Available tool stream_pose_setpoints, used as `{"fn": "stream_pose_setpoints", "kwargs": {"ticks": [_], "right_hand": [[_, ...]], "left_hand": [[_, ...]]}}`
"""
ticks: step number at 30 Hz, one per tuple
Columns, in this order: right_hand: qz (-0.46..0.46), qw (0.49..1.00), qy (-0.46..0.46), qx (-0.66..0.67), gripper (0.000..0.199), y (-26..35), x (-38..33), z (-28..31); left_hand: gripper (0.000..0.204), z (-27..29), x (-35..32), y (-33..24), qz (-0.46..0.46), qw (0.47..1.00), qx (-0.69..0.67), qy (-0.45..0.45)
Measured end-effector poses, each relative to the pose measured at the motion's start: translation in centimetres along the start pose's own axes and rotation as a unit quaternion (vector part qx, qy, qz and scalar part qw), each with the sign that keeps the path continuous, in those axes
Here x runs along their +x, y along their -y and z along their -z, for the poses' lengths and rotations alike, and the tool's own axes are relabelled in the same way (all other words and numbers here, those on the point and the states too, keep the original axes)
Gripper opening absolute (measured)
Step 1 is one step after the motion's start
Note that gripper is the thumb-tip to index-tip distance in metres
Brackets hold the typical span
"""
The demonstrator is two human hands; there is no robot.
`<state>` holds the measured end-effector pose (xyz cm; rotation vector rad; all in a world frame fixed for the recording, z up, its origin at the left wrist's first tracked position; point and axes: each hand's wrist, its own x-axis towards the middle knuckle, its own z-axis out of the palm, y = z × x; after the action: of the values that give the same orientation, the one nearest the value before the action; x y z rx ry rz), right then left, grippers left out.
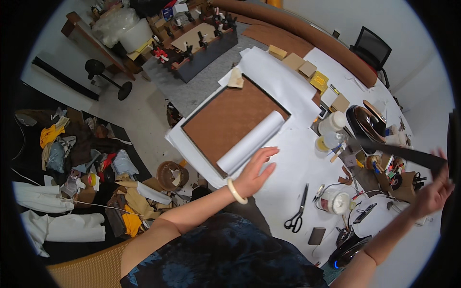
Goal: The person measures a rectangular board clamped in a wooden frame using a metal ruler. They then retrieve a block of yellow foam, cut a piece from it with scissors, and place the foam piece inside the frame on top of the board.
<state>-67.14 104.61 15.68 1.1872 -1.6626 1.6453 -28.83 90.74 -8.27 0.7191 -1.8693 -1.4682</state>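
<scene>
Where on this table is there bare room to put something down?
White tabletop is bare between the white roll, the black scissors and the white container. Grey tabletop is free between the clamped box and the brown panel. Right of the white tub, it's crowded up to the cardboard box.

One head-worn fisheye camera looks down from above and behind the left hand [252, 173] and right hand [432, 196], facing forward across the surface [281, 192], with floor [143, 109] included left of them.

Matt panel [225, 115], smooth white roll [252, 143] (paper, by its look) on it
Left of the panel, rough cloth [174, 95]; right, plastic jar [331, 123].
</scene>
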Motion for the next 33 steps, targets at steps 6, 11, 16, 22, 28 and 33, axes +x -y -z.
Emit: {"fn": "stream_pose_setpoints", "kwargs": {"ticks": [6, 11, 16, 22, 28, 33], "right_hand": [[-0.250, 0.942, 0.085, 0.207, 0.025, 10.5, -14.0, -17.1], [-0.289, 0.937, -0.012, 0.195, 0.022, 18.2, -24.0, -27.8], [-0.390, 0.848, 0.265, 0.241, 0.027, 27.2, -34.2, -38.9], [-0.471, 0.701, 0.442, 0.302, 0.012, 33.9, -36.7, -47.9], [-0.421, 0.644, 0.527, 0.361, 0.018, 36.5, -35.1, -56.8], [-0.432, 0.697, 0.471, 0.326, 0.016, 38.0, -33.9, -64.6]], "left_hand": [[0.042, 13.9, -2.5, 1.6, 0.118, 0.877, -0.355, 0.301], [0.020, 29.8, -4.7, 3.2, 0.185, 0.913, -0.262, 0.253], [0.020, 41.7, -4.8, 4.2, 0.209, 0.922, -0.242, 0.218], [0.020, 47.6, -4.2, 7.1, 0.222, 0.919, -0.281, 0.165], [0.019, 54.5, -2.7, 8.3, 0.230, 0.916, -0.303, 0.123], [0.018, 62.7, 3.2, 12.6, 0.196, 0.922, -0.290, 0.165]]}}
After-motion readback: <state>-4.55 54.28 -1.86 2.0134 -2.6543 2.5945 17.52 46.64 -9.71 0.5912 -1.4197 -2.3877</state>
